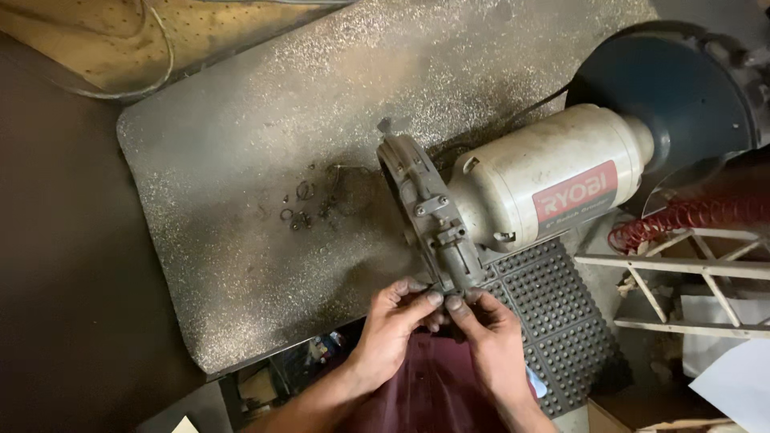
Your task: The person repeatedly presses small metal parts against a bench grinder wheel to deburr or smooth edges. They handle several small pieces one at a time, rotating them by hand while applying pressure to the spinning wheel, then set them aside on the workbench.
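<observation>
- Clearly, I have both hands at the near end of the grinder's guard (429,220), a grimy grey metal housing that sits on the speckled bench (241,160), bolted to the cream motor (553,180).
- My left hand (393,321) has its fingers curled, tips pressed on the guard's lower edge; my right hand (489,329) mirrors it, thumb and forefinger pinched at the same spot. Whether a small part sits between them I cannot tell.
- I judge the guard stiff, heavy cast metal, dusty and perhaps greasy, so slippery; the best hold looks like its thick rim, not the small bracket with screws.
- Loose washers (301,204) lie well apart to the left: light, easy to scatter.
- A red rectangular label with white lettering sits on the motor's side, facing up.
- A dark round disc cover (666,88) stands at the far end; a red coiled hose (690,216) lies just beside it.
- A black studded mat (561,313) lies under the motor's near side.
</observation>
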